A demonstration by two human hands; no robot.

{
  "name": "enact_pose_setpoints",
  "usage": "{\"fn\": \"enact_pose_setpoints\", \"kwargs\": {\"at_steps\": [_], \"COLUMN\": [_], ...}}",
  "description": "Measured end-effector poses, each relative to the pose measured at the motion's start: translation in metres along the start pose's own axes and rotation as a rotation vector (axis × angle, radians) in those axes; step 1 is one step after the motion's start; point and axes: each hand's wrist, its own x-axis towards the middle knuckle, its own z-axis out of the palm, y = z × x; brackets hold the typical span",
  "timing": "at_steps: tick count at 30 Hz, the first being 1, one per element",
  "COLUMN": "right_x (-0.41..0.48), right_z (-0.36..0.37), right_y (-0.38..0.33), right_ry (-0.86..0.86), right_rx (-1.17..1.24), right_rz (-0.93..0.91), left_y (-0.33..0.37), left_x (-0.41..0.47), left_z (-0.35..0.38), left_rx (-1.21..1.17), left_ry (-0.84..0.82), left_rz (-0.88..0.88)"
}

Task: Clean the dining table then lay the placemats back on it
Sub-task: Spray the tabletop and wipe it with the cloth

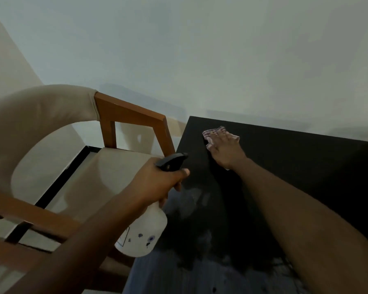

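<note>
- The right hand (225, 150) presses flat, fingers spread, on the soft striped cloth (214, 132) at the far-left corner of the dark dining table (306, 177).
- The left hand (157, 183) grips the spray bottle (142, 230) at its neck.
- The cloth seems light and limp, so a flat palm suits it best.
- No placemats are in view.

A striped cloth (215, 131) lies flat near the far left corner of the matte black table (295, 177).

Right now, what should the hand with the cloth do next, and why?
Probably sweep the striped cloth back toward the body. The right hand presses it flat by the far corner of the black table, while paler smears show nearer, below the spray bottle that the left hand grips.
</note>
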Motion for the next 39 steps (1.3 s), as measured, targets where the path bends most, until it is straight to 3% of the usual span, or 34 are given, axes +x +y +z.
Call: {"fn": "enact_pose_setpoints", "kwargs": {"at_steps": [2,6,8,10,14,17,19,21,23,28,31,35,37,39], "right_x": [-0.008,-0.113,-0.180,-0.224,-0.231,-0.211,-0.197,-0.180,-0.169,-0.201,-0.228,-0.254,-0.279,-0.315], "right_z": [0.008,0.001,0.009,0.019,0.004,-0.007,-0.007,0.001,0.005,0.017,0.010,-0.002,0.000,-0.007], "right_y": [-0.032,-0.122,-0.126,-0.096,0.005,0.082,0.091,0.065,0.016,-0.115,-0.119,-0.029,0.042,0.107], "right_ry": [-0.032,-0.170,-0.178,-0.178,-0.044,0.015,0.031,0.027,0.019,-0.192,-0.314,-0.001,0.112,0.108], "right_rx": [-0.017,0.154,0.105,0.036,-0.049,-0.049,0.017,0.056,0.071,0.182,0.141,0.042,0.007,-0.056], "right_rz": [-0.039,-0.485,-0.676,-0.754,-0.564,-0.063,0.284,0.431,0.341,-0.185,-0.308,-0.219,-0.023,0.201], "left_y": [0.000,0.002,0.005,0.009,0.015,0.014,0.010,0.007,0.001,-0.002,0.006,0.014,0.016,0.019], "left_x": [-0.011,-0.040,-0.052,-0.060,-0.077,-0.088,-0.097,-0.107,-0.114,-0.131,-0.143,-0.151,-0.156,-0.162], "left_z": [0.001,0.010,0.015,0.018,0.022,0.027,0.030,0.033,0.035,0.051,0.065,0.077,0.086,0.098], "left_rx": [0.007,-0.082,-0.064,-0.006,-0.042,-0.049,-0.049,-0.053,-0.062,-0.026,-0.087,-0.011,-0.029,-0.021], "left_ry": [-0.001,0.151,0.156,0.082,0.001,-0.008,-0.024,-0.023,-0.020,0.085,0.150,-0.022,-0.066,-0.092], "left_rz": [-0.019,-0.005,-0.002,0.027,0.042,0.033,0.038,0.041,0.036,0.036,0.003,-0.003,-0.006,0.004]}}
